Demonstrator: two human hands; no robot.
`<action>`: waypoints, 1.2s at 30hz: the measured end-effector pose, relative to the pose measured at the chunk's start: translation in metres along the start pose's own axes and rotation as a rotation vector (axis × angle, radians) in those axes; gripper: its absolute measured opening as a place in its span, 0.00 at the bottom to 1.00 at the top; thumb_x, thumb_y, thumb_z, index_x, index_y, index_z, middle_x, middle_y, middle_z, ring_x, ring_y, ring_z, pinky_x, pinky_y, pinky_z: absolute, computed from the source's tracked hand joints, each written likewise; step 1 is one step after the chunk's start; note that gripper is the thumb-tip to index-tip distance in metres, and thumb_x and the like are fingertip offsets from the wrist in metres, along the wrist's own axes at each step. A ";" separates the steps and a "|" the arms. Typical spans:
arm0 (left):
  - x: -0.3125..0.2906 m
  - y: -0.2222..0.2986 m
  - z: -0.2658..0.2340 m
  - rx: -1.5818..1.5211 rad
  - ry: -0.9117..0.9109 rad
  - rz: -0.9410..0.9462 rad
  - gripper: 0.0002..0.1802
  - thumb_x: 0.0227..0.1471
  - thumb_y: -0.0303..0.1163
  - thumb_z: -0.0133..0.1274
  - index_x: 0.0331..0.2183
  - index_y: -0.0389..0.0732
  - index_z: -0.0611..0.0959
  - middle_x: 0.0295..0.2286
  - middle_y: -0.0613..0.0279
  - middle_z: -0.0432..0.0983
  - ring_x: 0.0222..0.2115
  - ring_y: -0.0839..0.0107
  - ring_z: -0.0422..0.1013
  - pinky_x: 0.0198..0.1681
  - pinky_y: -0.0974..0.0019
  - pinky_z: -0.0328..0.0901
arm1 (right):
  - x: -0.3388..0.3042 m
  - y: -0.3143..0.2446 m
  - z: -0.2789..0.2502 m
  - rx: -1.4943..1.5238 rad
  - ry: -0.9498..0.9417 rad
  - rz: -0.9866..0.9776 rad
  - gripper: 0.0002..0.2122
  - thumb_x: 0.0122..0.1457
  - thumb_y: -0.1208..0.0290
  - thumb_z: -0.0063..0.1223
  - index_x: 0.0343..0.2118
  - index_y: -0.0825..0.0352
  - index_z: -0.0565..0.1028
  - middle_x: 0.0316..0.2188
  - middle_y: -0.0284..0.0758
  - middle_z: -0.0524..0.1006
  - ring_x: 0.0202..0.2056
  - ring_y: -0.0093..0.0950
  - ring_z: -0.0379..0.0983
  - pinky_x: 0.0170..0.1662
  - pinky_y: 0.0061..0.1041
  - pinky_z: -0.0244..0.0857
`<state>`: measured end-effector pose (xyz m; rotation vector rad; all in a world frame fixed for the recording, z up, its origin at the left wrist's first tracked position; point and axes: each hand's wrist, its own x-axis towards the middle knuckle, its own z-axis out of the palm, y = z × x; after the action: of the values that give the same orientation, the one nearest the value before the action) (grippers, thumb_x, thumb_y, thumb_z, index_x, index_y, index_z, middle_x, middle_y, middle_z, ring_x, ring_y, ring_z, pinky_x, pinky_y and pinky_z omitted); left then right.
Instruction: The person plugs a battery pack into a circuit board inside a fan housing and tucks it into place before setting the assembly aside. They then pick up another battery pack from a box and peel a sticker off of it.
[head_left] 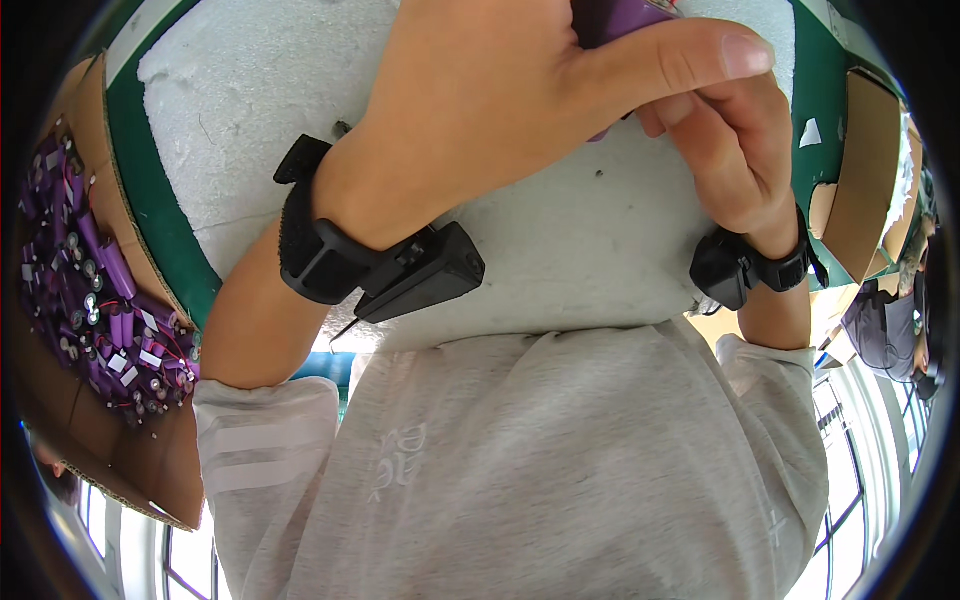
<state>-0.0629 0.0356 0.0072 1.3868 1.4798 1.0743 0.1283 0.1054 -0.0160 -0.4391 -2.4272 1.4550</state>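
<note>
Near the top edge, my left hand (490,95) is closed around a purple-wrapped battery pack (625,18), its thumb stretched along the near side. Only part of the pack shows, with a bit of red at its end; the rest is behind the hand or out of the picture. My right hand (740,165) meets the left one from the right, fingers curled in. Its fingertips go behind the left thumb, so what they grip is hidden. Both wrists carry black strapped devices. Below the hands lies a white foam pad (560,255).
A cardboard box (110,465) at the left holds many purple battery packs (115,270) with red wires and white labels. Green table surface (160,180) borders the pad. Another cardboard box (862,170) stands at the right, near a white scrap (810,133). A person (885,330) is farther right.
</note>
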 end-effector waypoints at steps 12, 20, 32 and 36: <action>-0.001 -0.020 0.007 -0.121 0.014 0.133 0.20 0.53 0.44 0.58 0.26 0.35 0.76 0.14 0.68 0.66 0.13 0.83 0.61 0.16 0.79 0.53 | -0.006 0.004 0.004 0.059 0.105 -0.031 0.11 0.59 0.77 0.39 0.38 0.75 0.74 0.23 0.37 0.75 0.26 0.25 0.72 0.31 0.21 0.63; -0.002 -0.019 0.010 -0.386 0.044 0.171 0.19 0.54 0.44 0.57 0.27 0.35 0.77 0.13 0.68 0.67 0.13 0.84 0.61 0.16 0.80 0.53 | -0.004 0.009 -0.001 -0.002 0.064 -0.090 0.12 0.60 0.76 0.40 0.42 0.76 0.73 0.25 0.39 0.77 0.26 0.27 0.74 0.31 0.22 0.65; -0.001 -0.014 0.003 -0.255 0.014 0.142 0.21 0.52 0.46 0.58 0.26 0.35 0.77 0.14 0.66 0.67 0.13 0.82 0.61 0.17 0.79 0.54 | 0.012 -0.009 -0.011 0.169 0.033 0.047 0.11 0.55 0.72 0.49 0.38 0.74 0.76 0.32 0.42 0.80 0.32 0.31 0.78 0.40 0.20 0.68; -0.003 -0.009 -0.003 0.038 0.006 0.076 0.21 0.51 0.46 0.59 0.26 0.36 0.77 0.14 0.65 0.67 0.14 0.81 0.62 0.17 0.78 0.55 | -0.009 0.009 -0.001 -0.026 0.059 -0.057 0.10 0.58 0.78 0.43 0.40 0.76 0.73 0.27 0.40 0.78 0.28 0.27 0.76 0.32 0.20 0.67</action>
<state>-0.0680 0.0327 -0.0003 1.4778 1.4689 1.1035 0.1383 0.1063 -0.0241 -0.4089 -2.3951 1.3694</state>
